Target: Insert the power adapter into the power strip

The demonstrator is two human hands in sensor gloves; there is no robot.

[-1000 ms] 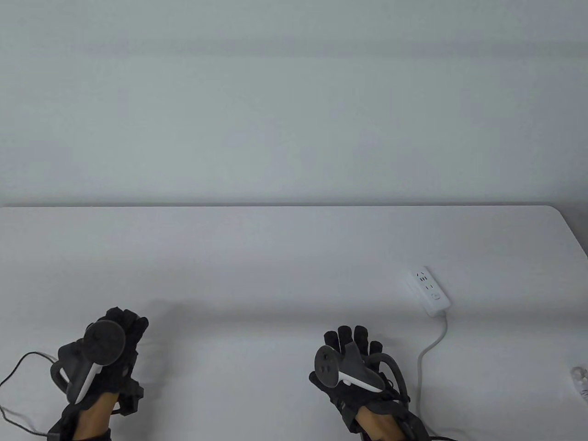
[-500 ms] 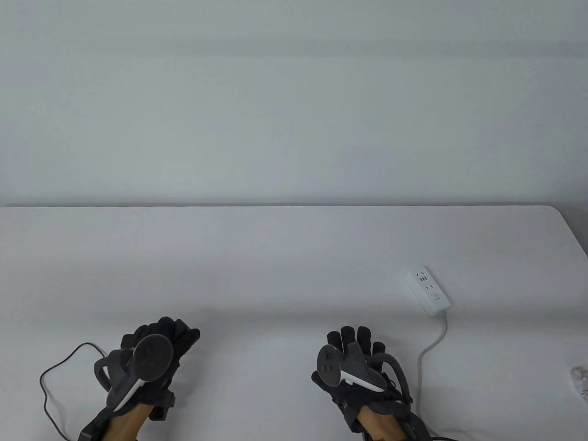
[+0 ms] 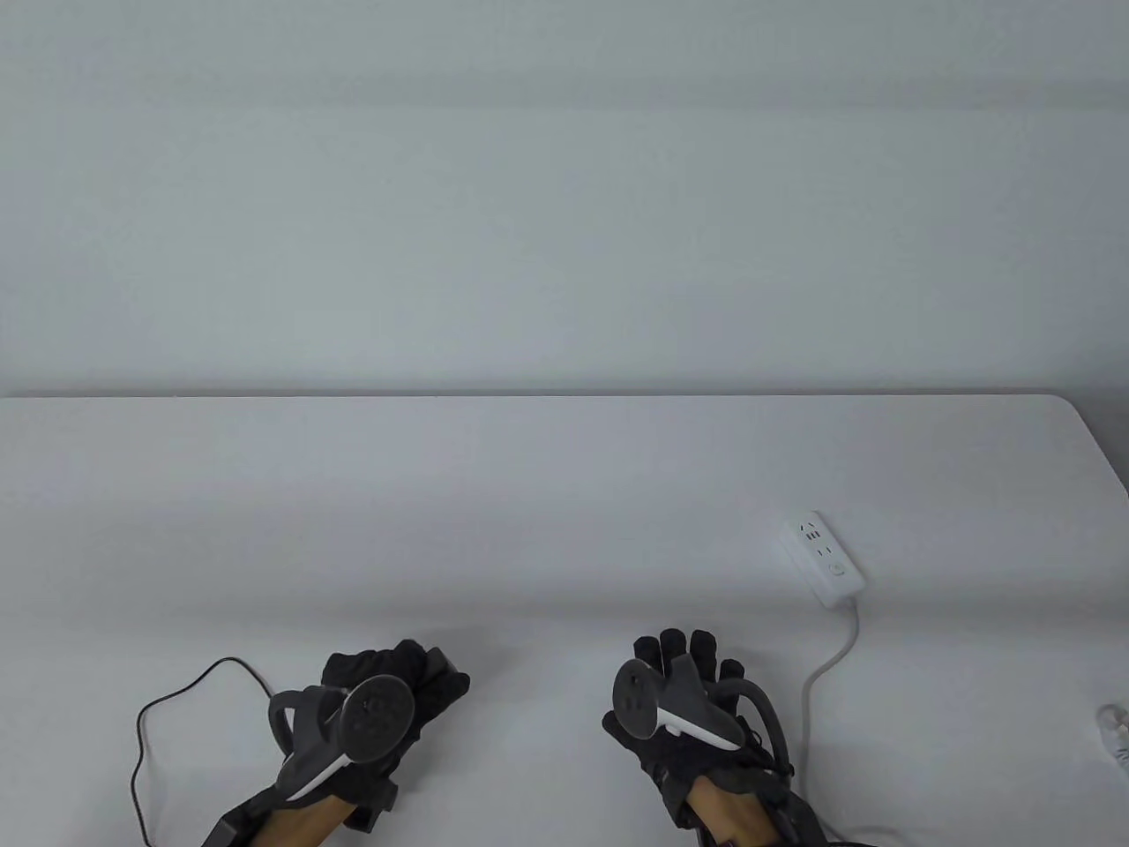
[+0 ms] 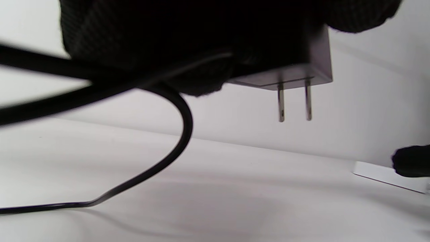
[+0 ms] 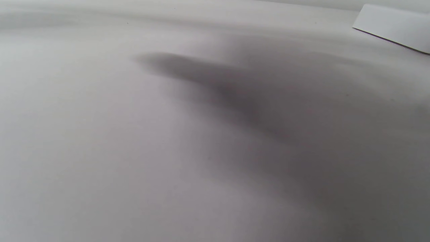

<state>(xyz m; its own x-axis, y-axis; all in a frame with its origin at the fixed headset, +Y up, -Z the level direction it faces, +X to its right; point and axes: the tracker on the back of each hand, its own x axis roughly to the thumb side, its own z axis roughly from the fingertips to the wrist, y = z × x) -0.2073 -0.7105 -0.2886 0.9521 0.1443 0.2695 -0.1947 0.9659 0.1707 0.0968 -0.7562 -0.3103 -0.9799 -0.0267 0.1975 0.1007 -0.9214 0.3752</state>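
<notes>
My left hand [image 3: 401, 684] grips a black power adapter [image 4: 302, 64] above the table; its two metal prongs [image 4: 294, 102] point down in the left wrist view. Its corner shows past my fingers in the table view [image 3: 457, 685]. The adapter's black cord [image 3: 176, 706] loops on the table to the left and also shows in the left wrist view [image 4: 161, 161]. The white power strip [image 3: 823, 558] lies to the right, sockets up; its edge shows in the left wrist view [image 4: 379, 172] and the right wrist view [image 5: 393, 27]. My right hand [image 3: 684, 657] rests flat on the table, empty, near the strip.
The strip's white cable [image 3: 825, 670] runs toward the near edge beside my right hand. A small pale object [image 3: 1113, 728] lies at the right edge. The white table [image 3: 529, 494] ends at a wall behind and a rounded corner at far right.
My left hand has carried the adapter to the right, toward my right hand, dragging the black cord along. My right hand has barely moved.
</notes>
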